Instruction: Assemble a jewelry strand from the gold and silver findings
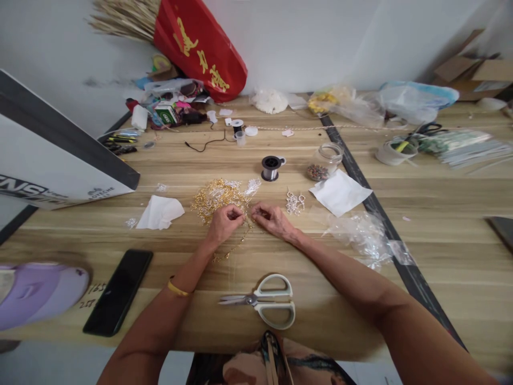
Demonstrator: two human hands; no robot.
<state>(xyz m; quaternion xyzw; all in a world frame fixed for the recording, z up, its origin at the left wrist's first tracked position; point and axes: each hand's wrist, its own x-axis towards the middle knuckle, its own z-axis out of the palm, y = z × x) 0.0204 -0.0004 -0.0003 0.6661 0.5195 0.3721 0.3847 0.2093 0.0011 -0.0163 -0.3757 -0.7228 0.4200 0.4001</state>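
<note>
Head view, and your bare left hand (226, 222) faces your bare right hand (272, 218), thumb and fingertips drawn close together on each (whatever they may pinch is too small to tell). Below them, a thin gold beaded chain (227, 255) trails over the pale wooden table (192, 315); a tangled gold-and-silver heap (214, 195) sits just beyond your left, white-handled metal scissors (250, 299) nearer you.

Table (328, 305) bears handwritten "165"; box (60, 155), "OTECHE"; red bag (216, 43), gold characters (218, 79)
</note>
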